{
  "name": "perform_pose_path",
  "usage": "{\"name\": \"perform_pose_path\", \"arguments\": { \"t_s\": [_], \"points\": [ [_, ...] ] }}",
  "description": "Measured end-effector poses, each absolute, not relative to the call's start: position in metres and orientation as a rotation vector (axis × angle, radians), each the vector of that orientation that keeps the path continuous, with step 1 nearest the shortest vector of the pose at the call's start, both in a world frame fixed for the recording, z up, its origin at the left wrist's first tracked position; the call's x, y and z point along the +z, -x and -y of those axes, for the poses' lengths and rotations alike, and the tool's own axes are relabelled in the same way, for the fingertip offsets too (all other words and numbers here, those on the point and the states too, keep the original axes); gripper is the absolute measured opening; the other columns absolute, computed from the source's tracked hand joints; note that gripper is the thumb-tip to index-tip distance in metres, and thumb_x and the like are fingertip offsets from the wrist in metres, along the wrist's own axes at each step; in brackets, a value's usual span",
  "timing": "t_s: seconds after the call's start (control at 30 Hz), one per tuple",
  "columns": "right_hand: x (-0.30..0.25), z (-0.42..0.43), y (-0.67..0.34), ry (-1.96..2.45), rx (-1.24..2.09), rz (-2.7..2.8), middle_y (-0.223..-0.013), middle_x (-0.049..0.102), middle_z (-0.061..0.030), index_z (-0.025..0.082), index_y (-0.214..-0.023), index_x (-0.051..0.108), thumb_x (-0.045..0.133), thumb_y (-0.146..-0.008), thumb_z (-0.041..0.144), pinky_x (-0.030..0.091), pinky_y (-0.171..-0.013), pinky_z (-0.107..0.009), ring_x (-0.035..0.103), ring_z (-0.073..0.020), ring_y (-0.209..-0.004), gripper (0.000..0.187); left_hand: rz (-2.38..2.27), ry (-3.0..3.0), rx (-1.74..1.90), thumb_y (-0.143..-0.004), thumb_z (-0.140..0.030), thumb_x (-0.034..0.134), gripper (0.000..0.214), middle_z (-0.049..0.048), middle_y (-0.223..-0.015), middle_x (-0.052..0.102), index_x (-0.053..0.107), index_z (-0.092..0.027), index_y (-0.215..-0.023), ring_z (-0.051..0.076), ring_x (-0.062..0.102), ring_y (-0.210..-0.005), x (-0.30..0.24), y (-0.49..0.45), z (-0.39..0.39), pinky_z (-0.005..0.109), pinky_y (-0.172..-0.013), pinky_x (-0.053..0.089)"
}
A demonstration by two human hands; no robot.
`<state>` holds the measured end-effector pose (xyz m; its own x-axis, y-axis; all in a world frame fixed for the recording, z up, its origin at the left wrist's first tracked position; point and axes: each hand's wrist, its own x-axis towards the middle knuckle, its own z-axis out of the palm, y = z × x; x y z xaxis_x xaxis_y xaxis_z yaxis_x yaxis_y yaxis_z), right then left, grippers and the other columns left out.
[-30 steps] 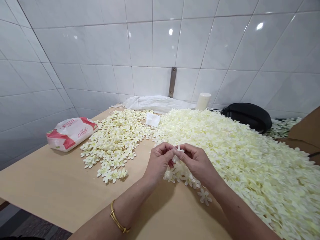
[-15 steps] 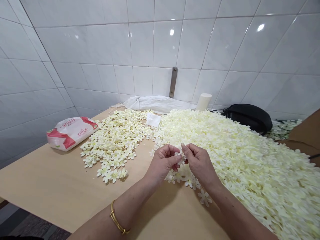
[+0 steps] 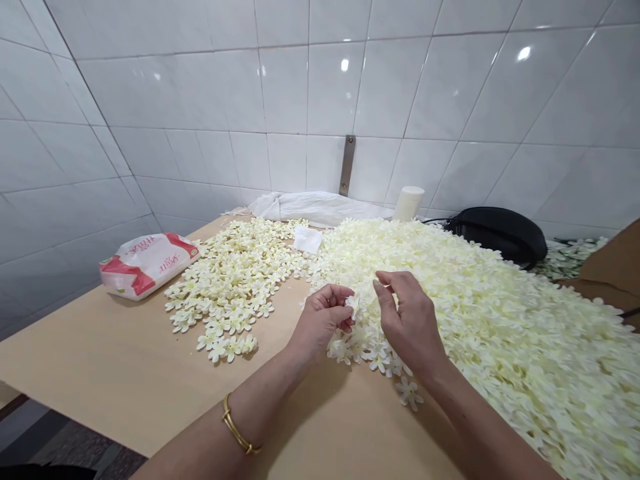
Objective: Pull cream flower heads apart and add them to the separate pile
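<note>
My left hand (image 3: 325,317) pinches a pale artificial flower (image 3: 353,307) between thumb and fingertips, at the near edge of the large flower heap. My right hand (image 3: 410,317) is a little to the right, raised over that heap. Its thumb and fingers are bent and slightly apart, with nothing visible between them. The large heap of cream-white flowers (image 3: 500,340) spreads across the right side of the table. A smaller heap of yellowish-white flowers (image 3: 240,273) lies to the left. One single flower (image 3: 409,393) rests on the wood below my right wrist.
A red and white tissue pack (image 3: 150,263) lies at the left of the wooden table (image 3: 125,373). A white paper piece (image 3: 307,239) sits between the heaps. Behind are a white plastic sheet (image 3: 320,208), a white cylinder (image 3: 409,203) and a black case (image 3: 500,233), against the tiled wall.
My right hand has come away from the flower and moved right and slightly up, its fingers parting. My left hand keeps the flower and has shifted slightly left.
</note>
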<state>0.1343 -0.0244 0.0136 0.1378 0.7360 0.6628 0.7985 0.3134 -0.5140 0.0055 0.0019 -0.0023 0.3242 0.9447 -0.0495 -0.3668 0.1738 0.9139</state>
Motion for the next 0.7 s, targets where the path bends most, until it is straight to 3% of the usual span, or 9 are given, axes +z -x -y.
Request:
{"name": "perform_pose_path", "arguments": {
  "t_s": [0.2,0.3,0.47,0.7],
  "points": [
    [0.0140,0.0273,-0.1288,1.366,0.662,1.733,-0.076,0.062,-0.0044,0.018,-0.085,0.063,0.045,-0.082,0.032,0.043,-0.065,-0.030,0.056,-0.0186,-0.073,0.023,-0.728,-1.014,1.104,-0.052,-0.009,0.059,0.025,-0.0052,-0.055,0.051,0.057,-0.015,-0.076,0.006,0.046,-0.047,0.0011,-0.0049,0.0013,0.020,-0.047,0.038],
    [0.0132,0.0260,-0.1309,1.369,0.880,1.615,-0.064,0.058,-0.0010,0.017,-0.075,0.060,0.051,-0.077,0.036,0.039,-0.055,-0.027,0.051,-0.0148,-0.060,0.022,-0.765,-1.035,1.140,-0.054,-0.011,0.061,0.023,-0.0057,-0.055,0.050,0.056,-0.015,-0.076,0.006,0.045,-0.046,0.0030,-0.0049,0.0031,0.019,-0.046,0.037],
    [0.0128,0.0247,-0.1302,1.407,0.784,1.529,-0.055,0.045,0.0027,0.018,-0.061,0.051,0.051,-0.076,0.040,0.031,-0.050,-0.024,0.038,-0.0108,-0.053,0.027,-0.793,-0.999,1.126,-0.056,-0.019,0.066,0.021,-0.0059,-0.051,0.049,0.054,-0.014,-0.072,0.006,0.045,-0.044,0.0012,-0.0050,0.0014,0.019,-0.044,0.037],
    [0.0123,0.0257,-0.1284,1.452,0.637,1.487,-0.050,0.039,0.0032,0.019,-0.052,0.039,0.045,-0.081,0.045,0.029,-0.048,-0.024,0.035,-0.0103,-0.050,0.039,-0.720,-0.986,0.986,-0.055,-0.026,0.072,0.026,-0.0031,-0.053,0.054,0.052,-0.014,-0.064,0.008,0.050,-0.048,-0.0038,-0.0058,0.0003,0.021,-0.047,0.039]
  ]
}}
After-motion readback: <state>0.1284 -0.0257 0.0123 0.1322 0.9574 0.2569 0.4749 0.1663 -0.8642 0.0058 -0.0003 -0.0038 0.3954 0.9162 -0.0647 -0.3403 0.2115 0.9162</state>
